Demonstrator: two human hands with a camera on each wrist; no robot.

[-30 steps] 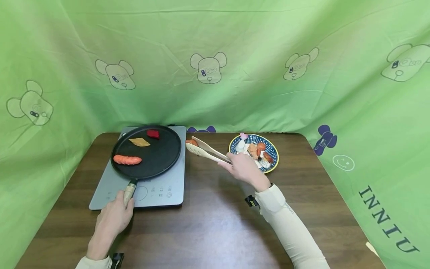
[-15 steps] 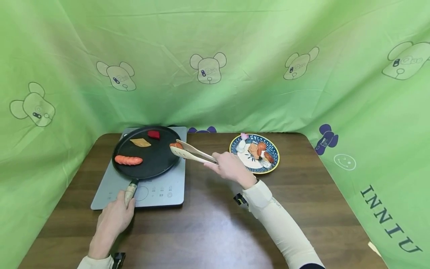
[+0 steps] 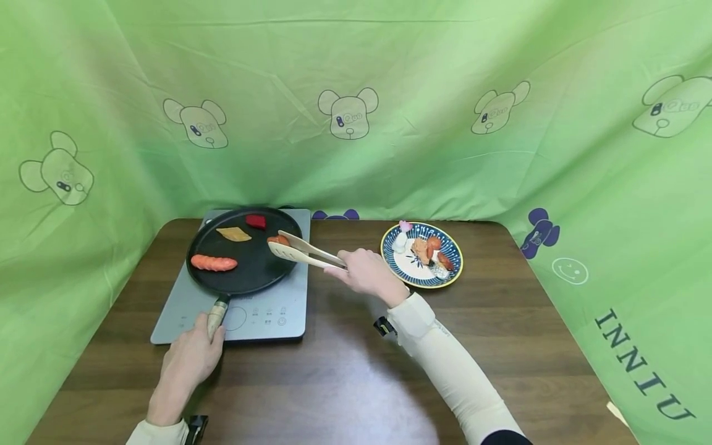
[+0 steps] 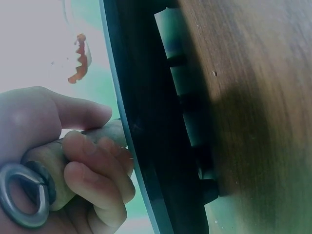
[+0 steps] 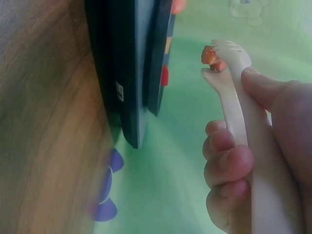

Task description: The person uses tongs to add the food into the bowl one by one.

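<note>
My left hand (image 3: 191, 358) grips the wood-look handle (image 3: 217, 314) of a flat black frying pan (image 3: 258, 266). A metal ring (image 4: 43, 204) at the handle's end shows in the left wrist view. In the pan lie a scored pink sausage (image 3: 214, 263), a yellow diamond-shaped piece (image 3: 233, 234) and a dark red piece (image 3: 256, 222). My right hand (image 3: 366, 273) holds pale tongs (image 3: 314, 261), fingers and thumb round both arms. Between the tong tips a reddish-brown food piece (image 5: 209, 56) is pinched, overlapping the pan's right part in the head view.
The pan sits on a grey induction cooker (image 3: 267, 321). At the right, a blue-patterned plate (image 3: 394, 266) with a yellow rim bears several food pieces. A green printed curtain (image 3: 345, 167) hangs behind and beside the brown wooden table (image 3: 334, 383).
My right hand has moved left with the tongs and the reddish-brown piece, from beside the cooker to over the pan. My left hand keeps its grip on the handle.
</note>
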